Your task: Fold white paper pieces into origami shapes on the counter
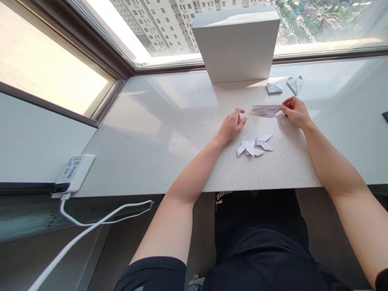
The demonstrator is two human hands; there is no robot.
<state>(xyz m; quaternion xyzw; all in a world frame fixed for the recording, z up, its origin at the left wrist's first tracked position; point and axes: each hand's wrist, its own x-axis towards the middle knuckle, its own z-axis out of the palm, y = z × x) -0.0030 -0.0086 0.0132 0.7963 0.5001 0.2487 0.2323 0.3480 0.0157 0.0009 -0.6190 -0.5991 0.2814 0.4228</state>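
My right hand (295,111) pinches the right end of a long folded strip of white paper (266,109), held low over the speckled white counter. Just left of the strip's free end is my left hand (232,124), thumb and forefinger apart, with nothing between them. Nearer to me lie folded paper pieces with pointed tips: one cluster (249,148) and a smaller piece (264,142) at its right. Beyond the right hand rest a square paper fold (274,87) and a heart-shaped paper fold (295,85).
A large white box (239,48) stands at the back against the window. On the counter's (136,153) front left corner sits a white power bank (74,173) with a white cable (75,238) hanging off the edge. A dark object (385,117) shows at the far right.
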